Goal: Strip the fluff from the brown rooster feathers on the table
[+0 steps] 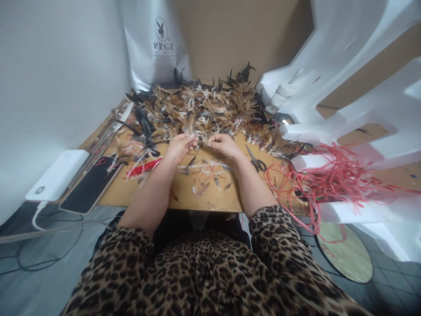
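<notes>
Feathers (pixel 197 103) are lying in a broad, loose heap across the far half of the tabletop (pixel 217 199), displaying brown blades, dark tips and pale, downy bases. Black plumes (pixel 144 125) are bordering the heap at the left. I am holding both forearms forward over the near edge, angled inward, with the left hand (pixel 180 145) and the right hand (pixel 225 145) facing each other just in front of the heap, slightly apart.

I am keeping the left fingers (pixel 193 140) pinched on a small brown-and-white feather tuft (pixel 190 125), which is pointing upward. I am curling the right fingers (pixel 213 141), thumb and forefinger tips close together beside pale wisps; blur is hiding whether they are gripping any, so I cannot tell. Scissors (pixel 256 160) are lying just beside the right wrist, and red strips (pixel 335 175) are spreading farther right.
</notes>
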Motion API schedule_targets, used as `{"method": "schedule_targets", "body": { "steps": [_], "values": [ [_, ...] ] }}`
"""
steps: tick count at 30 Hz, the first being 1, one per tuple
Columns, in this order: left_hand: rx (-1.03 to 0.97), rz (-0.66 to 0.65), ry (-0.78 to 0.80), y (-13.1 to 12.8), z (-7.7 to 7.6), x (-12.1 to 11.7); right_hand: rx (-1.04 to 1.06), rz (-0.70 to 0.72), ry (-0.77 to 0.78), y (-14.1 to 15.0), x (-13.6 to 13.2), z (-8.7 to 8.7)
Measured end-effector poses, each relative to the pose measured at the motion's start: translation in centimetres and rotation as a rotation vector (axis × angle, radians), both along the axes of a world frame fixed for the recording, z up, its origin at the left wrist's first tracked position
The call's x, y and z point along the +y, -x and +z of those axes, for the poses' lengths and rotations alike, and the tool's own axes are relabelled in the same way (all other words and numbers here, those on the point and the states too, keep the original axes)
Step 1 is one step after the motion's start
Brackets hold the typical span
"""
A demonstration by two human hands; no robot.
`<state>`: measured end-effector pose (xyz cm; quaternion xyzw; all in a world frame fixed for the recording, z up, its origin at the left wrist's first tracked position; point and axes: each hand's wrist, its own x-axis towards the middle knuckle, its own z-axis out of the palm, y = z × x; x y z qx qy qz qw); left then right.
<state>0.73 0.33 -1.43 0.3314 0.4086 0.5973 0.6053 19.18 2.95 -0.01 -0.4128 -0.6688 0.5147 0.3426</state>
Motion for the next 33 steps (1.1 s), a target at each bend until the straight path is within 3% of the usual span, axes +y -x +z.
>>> {"method": "schedule_targets", "body": {
  "steps": [7, 11, 14, 16, 19, 21, 27, 33],
  "values": [
    [-0.003, -0.092, -0.022, 0.0, 0.1, -0.3, 0.076, 0.160, 0.082, 0.1, -0.4, 0.3],
    [-0.039, -0.152, -0.023, 0.1, 0.3, -0.3, -0.023, 0.194, 0.063, -0.1, -1.0, 0.5],
    [-0.057, -0.114, -0.018, 0.2, 0.4, -0.3, -0.124, 0.243, 0.060, -0.4, -0.9, 0.5],
    [-0.062, -0.072, -0.007, 0.2, 0.6, -0.3, -0.207, 0.131, -0.071, -0.7, -0.2, 0.2],
    [-0.064, -0.022, 0.011, 0.3, 0.6, -0.2, -0.413, -0.178, -0.378, -1.3, 1.3, -0.6],
    [-0.057, -0.010, 0.014, 0.3, 0.5, -0.2, -0.566, -0.255, -0.476, -1.5, 1.9, -1.1],
    [-0.021, -0.012, -0.011, 0.2, 0.3, -0.2, -0.794, -0.230, -0.533, -1.2, 1.6, -1.7],
    [-0.006, -0.003, -0.001, 0.2, 0.4, -0.2, -0.466, -0.154, -0.427, -0.8, 2.0, -1.9]
  ]
}}
